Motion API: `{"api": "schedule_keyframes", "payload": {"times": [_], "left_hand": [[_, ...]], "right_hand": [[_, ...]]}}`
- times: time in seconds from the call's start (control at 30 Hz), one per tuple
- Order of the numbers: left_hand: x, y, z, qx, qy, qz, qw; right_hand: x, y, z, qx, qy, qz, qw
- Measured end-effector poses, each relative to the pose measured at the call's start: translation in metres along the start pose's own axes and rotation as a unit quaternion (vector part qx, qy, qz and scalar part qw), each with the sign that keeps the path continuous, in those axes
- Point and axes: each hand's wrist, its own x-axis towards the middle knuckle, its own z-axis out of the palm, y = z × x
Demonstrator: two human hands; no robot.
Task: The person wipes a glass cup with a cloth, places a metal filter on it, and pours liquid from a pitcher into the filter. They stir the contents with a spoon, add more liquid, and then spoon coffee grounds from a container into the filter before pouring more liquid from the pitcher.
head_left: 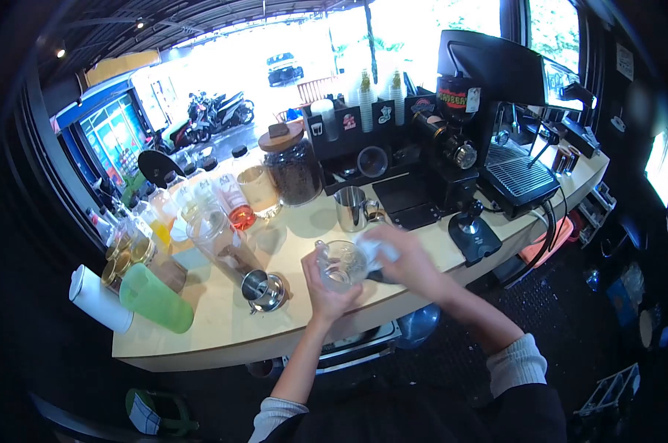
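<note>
Left hand clamps clear round glass jug, right hand, blurred, grips crumpled white cloth at its rim.

Strong daylight comes from beyond the far edge of the counter, washing the street to white around a parked car. Two small ceiling lamps glow at upper left. The pale countertop is well lit, with soft shadows in front of the bean jar and bright glints on the steel pitcher. Past the counter's near edge, the floor is very dark. Motion blurs the right hand; wide-angle distortion bows the counter's edges, and the corners darken to black.
</note>
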Motion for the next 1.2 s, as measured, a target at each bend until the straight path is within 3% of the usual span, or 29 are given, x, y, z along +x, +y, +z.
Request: {"api": "schedule_keyframes", "payload": {"times": [0.03,0.07,0.17,0.2,0.27,0.3,0.4,0.47,0.5,0.53,0.6,0.73,0.8,0.83,0.9,0.93,0.97,1.03,1.07,1.13,1.17,1.2], "left_hand": [[0.002,0.011,0.004,0.095,-0.003,0.069,0.993],[0.007,0.025,0.008,0.141,0.015,0.141,0.98],[0.011,0.033,0.008,0.146,0.016,0.12,0.982],[0.014,0.033,0.003,0.152,0.005,0.129,0.98],[0.013,0.038,-0.005,0.127,-0.037,0.094,0.987],[0.013,0.04,-0.008,0.101,-0.079,0.057,0.99],[0.015,0.042,-0.013,0.078,-0.073,0.037,0.994],[0.015,0.031,-0.015,0.035,-0.059,0.035,0.997],[0.017,0.032,-0.016,-0.008,-0.051,0.035,0.998],[0.016,0.034,-0.016,-0.008,-0.053,0.034,0.998],[0.014,0.044,-0.013,0.018,-0.143,0.066,0.987],[0.004,0.025,-0.014,-0.035,-0.149,0.01,0.988],[-0.001,0.002,-0.013,-0.219,-0.157,-0.052,0.962],[0.0,0.005,-0.014,-0.219,-0.158,-0.051,0.961],[-0.001,0.015,-0.019,-0.459,-0.22,-0.222,0.832],[-0.003,0.005,-0.022,-0.496,-0.284,-0.251,0.781],[-0.009,-0.001,-0.021,-0.496,-0.282,-0.251,0.782],[-0.023,-0.01,-0.02,-0.55,-0.17,-0.367,0.731],[-0.027,-0.015,-0.024,-0.55,-0.169,-0.365,0.732],[-0.031,-0.022,-0.032,-0.68,-0.26,-0.296,0.618],[-0.033,-0.026,-0.033,-0.68,-0.258,-0.297,0.618],[-0.032,-0.023,-0.033,-0.698,-0.271,-0.311,0.585]], "right_hand": [[0.003,-0.006,0.013,0.014,-0.061,0.029,0.998],[0.01,-0.012,0.023,-0.044,-0.15,-0.006,0.988],[0.023,-0.004,0.024,-0.03,-0.377,0.029,0.925],[0.024,-0.003,0.021,-0.032,-0.377,0.025,0.926],[0.015,0.0,0.015,0.096,-0.391,0.056,0.914],[0.014,0.0,0.012,0.096,-0.391,0.055,0.914],[0.007,-0.007,0.001,0.104,-0.425,0.068,0.897],[-0.005,-0.02,-0.006,0.044,-0.357,-0.007,0.933],[-0.008,-0.016,-0.005,0.044,-0.357,-0.008,0.933],[-0.011,-0.011,-0.002,-0.044,-0.365,-0.037,0.929],[-0.015,-0.014,0.001,-0.162,-0.395,-0.073,0.901],[-0.013,-0.014,-0.007,-0.154,-0.405,-0.072,0.899],[-0.006,-0.009,-0.015,-0.097,-0.34,-0.141,0.925],[-0.004,-0.005,-0.015,-0.097,-0.339,-0.14,0.925],[0.0,0.002,-0.01,-0.099,-0.338,-0.116,0.929],[0.006,-0.005,-0.009,-0.081,-0.357,-0.082,0.927],[0.004,-0.005,0.002,-0.08,-0.358,-0.083,0.926],[-0.002,-0.005,0.022,0.006,-0.214,-0.123,0.969],[-0.001,-0.011,0.017,0.001,-0.281,-0.087,0.956],[0.005,-0.013,0.015,0.024,-0.337,-0.112,0.934],[0.006,-0.013,0.015,0.049,-0.391,-0.133,0.91],[0.01,-0.011,0.017,0.024,-0.425,-0.111,0.898]]}}
